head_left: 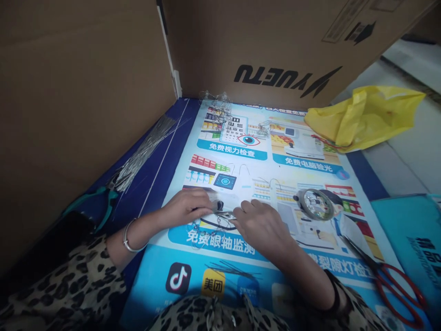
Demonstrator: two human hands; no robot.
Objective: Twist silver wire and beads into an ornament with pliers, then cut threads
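Observation:
My left hand (pixel 188 207) and my right hand (pixel 258 225) meet over a printed poster sheet (pixel 158 262). Both are closed, fingertips pinching opposite ends of a slim shiny metal piece (pixel 224 214); its exact kind is too small to make out. Below the fingers lies a tangle of thin wire (pixel 203 234) with small bead-like bits. Several dark straight wires (pixel 234 269) rest nearer my body. Just beyond my hands are a few bent wires (pixel 245 168).
Left are a wire bundle (pixel 148 147) and teal-handled pliers (pixel 110 207). Right are a tape roll (pixel 317 204), red-handled scissors (pixel 396 289), a yellow bag (pixel 372 119) and a teal bag (pixel 406 225). Cardboard (pixel 262 37) walls the back and left, behind tangled wire pieces (pixel 222 108).

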